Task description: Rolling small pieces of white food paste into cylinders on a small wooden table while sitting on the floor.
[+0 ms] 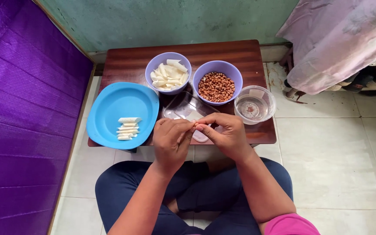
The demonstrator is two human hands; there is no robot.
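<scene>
My left hand (170, 141) and my right hand (225, 132) meet fingertip to fingertip over the front edge of a low wooden table (127, 61). Together they pinch a small pale piece (195, 125); what it is cannot be told. Under them lies a clear plastic tray (183, 106) with a white sheet in it. A blue plate (114, 106) to the left holds several rolled white pieces (128, 129). Behind stand a lilac bowl of white strips (168, 74) and a lilac bowl of peanuts (216, 86).
A clear bowl (254, 104) with a little water stands at the table's right side. A purple quilted surface (18, 109) fills the left. Pink cloth (340, 39) hangs at the upper right over a tiled floor (327, 152). My crossed legs (196, 191) are below.
</scene>
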